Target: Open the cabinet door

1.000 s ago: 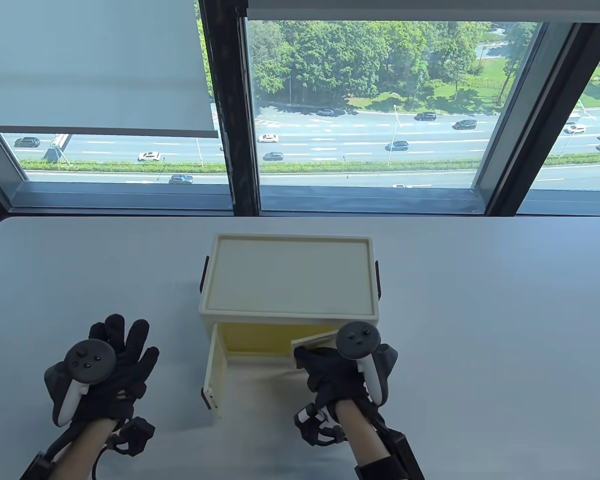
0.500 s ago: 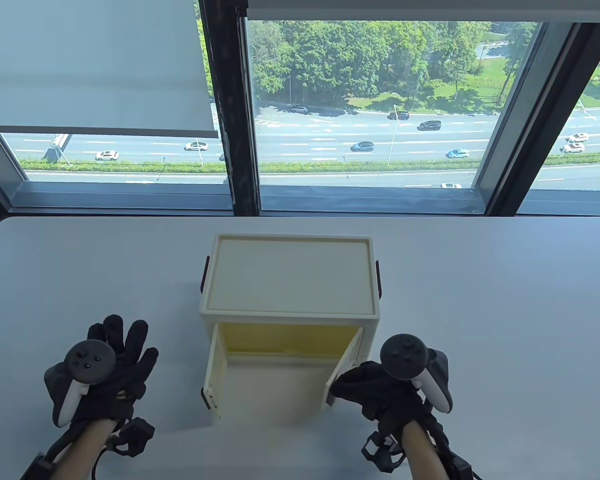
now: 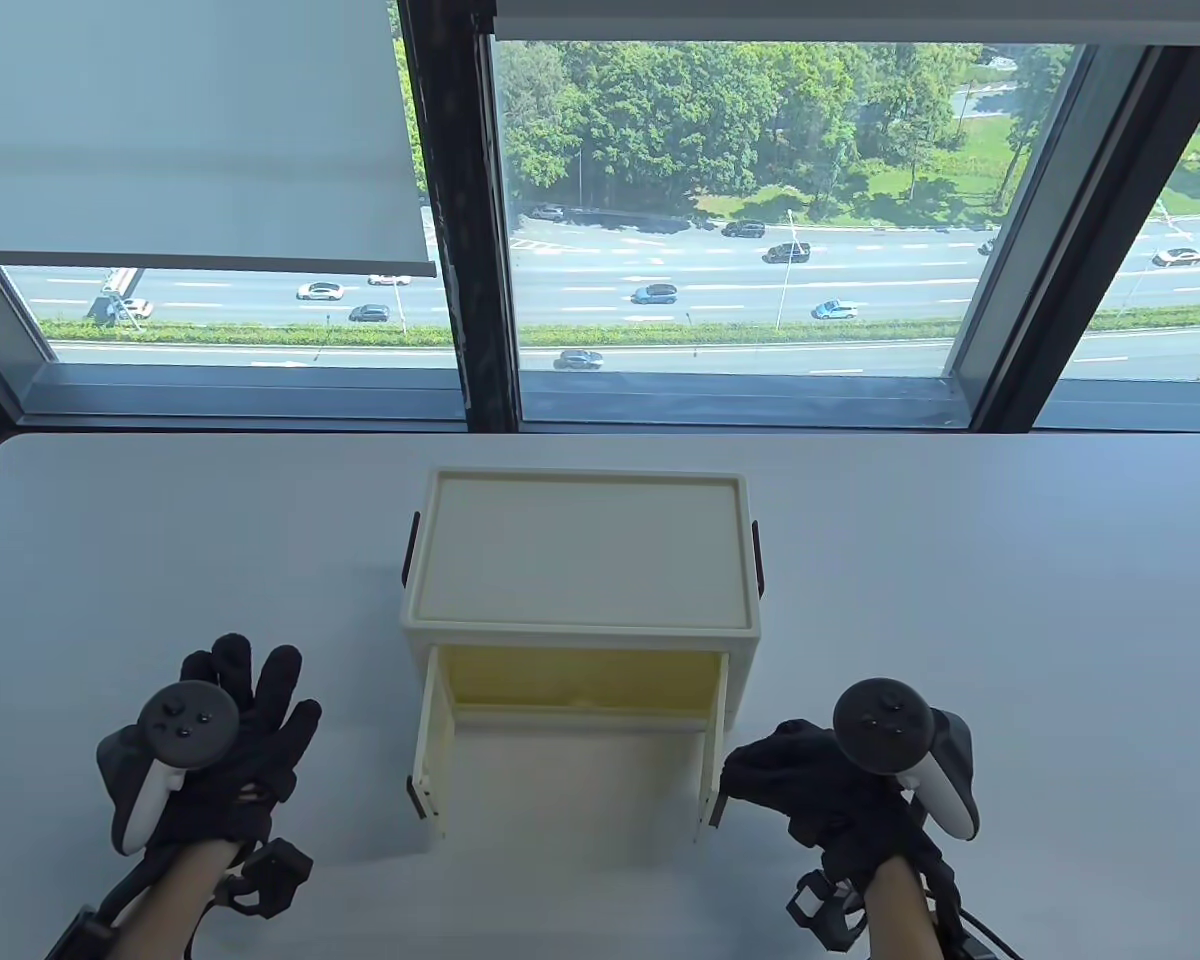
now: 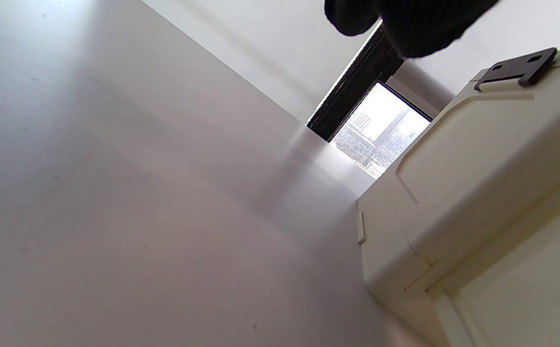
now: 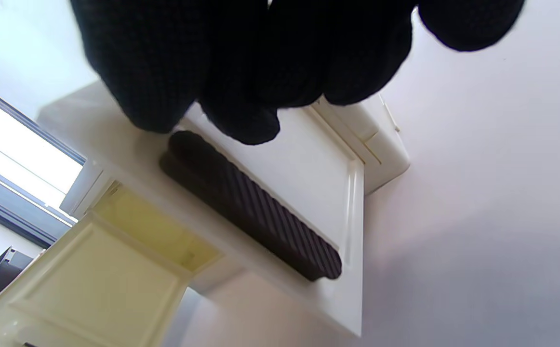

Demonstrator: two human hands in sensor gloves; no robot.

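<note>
A cream cabinet (image 3: 580,560) stands mid-table with its yellow inside showing. Its left door (image 3: 430,745) and right door (image 3: 715,745) both stand wide open, pointing toward me. My right hand (image 3: 750,775) is at the right door's outer face, fingers curled. In the right wrist view the fingertips (image 5: 241,120) touch the door beside the upper end of its dark ribbed handle (image 5: 256,212); the thumb (image 5: 468,24) stays apart. Whether the hand grips is unclear. My left hand (image 3: 260,690) rests flat on the table left of the cabinet, fingers spread and holding nothing.
The white table (image 3: 1010,620) runs back to a window sill (image 3: 260,400). A dark clip (image 3: 757,560) sits on each side of the cabinet; the left one shows in the left wrist view (image 4: 516,67).
My right hand has swung the right door from nearly shut to wide open, moving right and toward me. The left hand has barely moved.
</note>
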